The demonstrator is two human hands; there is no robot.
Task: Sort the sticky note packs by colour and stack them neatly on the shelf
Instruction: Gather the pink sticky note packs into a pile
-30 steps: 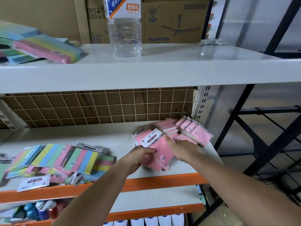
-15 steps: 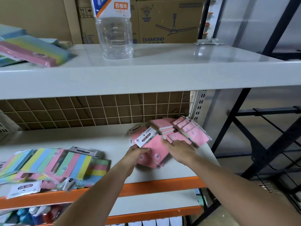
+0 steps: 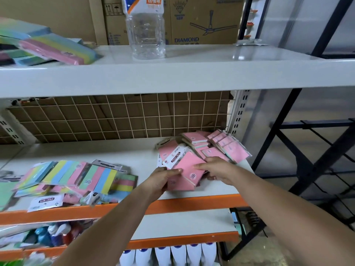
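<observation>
On the middle shelf [image 3: 99, 150] at the right lies a heap of pink sticky note packs [image 3: 221, 144]. Both hands hold a bundle of pink packs [image 3: 189, 166] in front of that heap. My left hand [image 3: 163, 179] grips the bundle's left side, thumb on top. My right hand [image 3: 217, 168] grips its right side, fingers over the top pack. A spread of multicolour striped packs [image 3: 76, 177] lies at the shelf's left. More multicolour packs [image 3: 50, 47] sit on the top shelf at the left.
A clear plastic bottle [image 3: 146, 35] stands on the top shelf before cardboard boxes [image 3: 201, 20]. A wire grid [image 3: 119, 116] backs the middle shelf. Spray bottles [image 3: 55, 235] and white bottles [image 3: 169, 254] fill the lower levels. A black metal frame [image 3: 311, 150] stands to the right.
Both hands stay on the pink bundle and have shifted it slightly towards the heap at the right. The view has moved a little.
</observation>
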